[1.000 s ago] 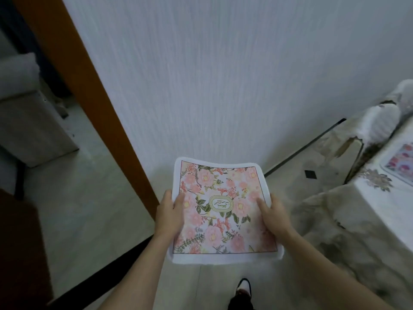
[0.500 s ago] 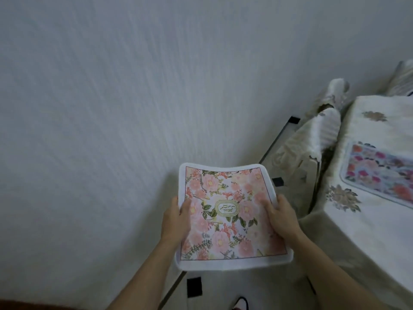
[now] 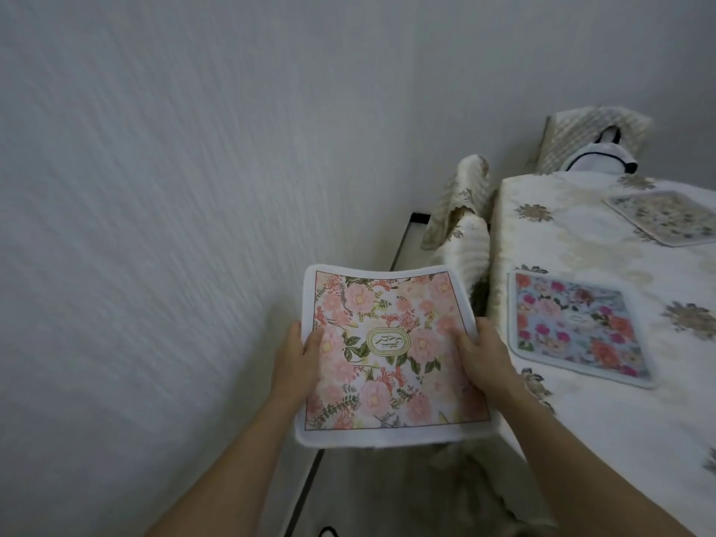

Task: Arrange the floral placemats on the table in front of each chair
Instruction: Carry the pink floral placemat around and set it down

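Pink floral placemat (image 3: 391,350) held flat in the air, between both hands, just left of the table's near-left corner. Left hand (image 3: 296,360) grips its left edge, thumb on top, fingers underneath. Right hand (image 3: 486,366) grips the right edge the same way. Mat's far edge bows slightly upward.

Table (image 3: 573,242) at right, under a cream cloth. Blue floral placemat (image 3: 577,327) lies flat on it near the left edge; a paler placemat (image 3: 666,217) lies farther back. Covered chair (image 3: 465,226) stands at the table's left side, against the wall (image 3: 193,188). A second chair (image 3: 596,145) stands at the far end.

Against a second ago: orange door frame gone from view, table much fuller in frame, the paler mat newly visible. Grip on the pink mat unchanged; the mat now sits closer to the table edge.
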The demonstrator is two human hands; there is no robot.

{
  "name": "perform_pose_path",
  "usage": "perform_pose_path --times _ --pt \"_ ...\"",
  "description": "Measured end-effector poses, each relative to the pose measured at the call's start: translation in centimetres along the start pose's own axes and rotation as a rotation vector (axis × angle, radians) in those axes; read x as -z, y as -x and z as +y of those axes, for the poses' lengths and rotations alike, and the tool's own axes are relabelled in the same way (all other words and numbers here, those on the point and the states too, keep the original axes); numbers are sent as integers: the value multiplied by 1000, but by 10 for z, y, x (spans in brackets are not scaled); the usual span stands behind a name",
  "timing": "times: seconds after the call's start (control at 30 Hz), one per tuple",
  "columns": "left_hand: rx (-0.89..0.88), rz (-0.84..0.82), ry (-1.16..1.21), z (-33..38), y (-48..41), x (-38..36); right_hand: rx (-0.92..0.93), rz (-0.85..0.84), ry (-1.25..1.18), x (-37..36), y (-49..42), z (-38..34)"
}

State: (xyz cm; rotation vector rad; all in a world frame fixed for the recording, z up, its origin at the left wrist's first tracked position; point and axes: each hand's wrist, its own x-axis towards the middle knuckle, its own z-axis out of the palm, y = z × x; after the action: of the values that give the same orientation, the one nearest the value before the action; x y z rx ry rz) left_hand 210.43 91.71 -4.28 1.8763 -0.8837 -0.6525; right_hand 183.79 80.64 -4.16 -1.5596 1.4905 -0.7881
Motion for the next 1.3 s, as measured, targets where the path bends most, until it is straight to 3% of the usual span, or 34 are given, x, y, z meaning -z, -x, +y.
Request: perform_pose_path --times 0.6,0.97,1.3 --pt "-201 -251 -43 96 -309 -126 -155 323 4 -16 -253 -31" --pt "-229 -238 -178 127 -423 -192 -196 420 127 -12 -373 -38" --pt "-219 -238 -155 150 -542 -272 -210 443 103 -4 -506 -25"
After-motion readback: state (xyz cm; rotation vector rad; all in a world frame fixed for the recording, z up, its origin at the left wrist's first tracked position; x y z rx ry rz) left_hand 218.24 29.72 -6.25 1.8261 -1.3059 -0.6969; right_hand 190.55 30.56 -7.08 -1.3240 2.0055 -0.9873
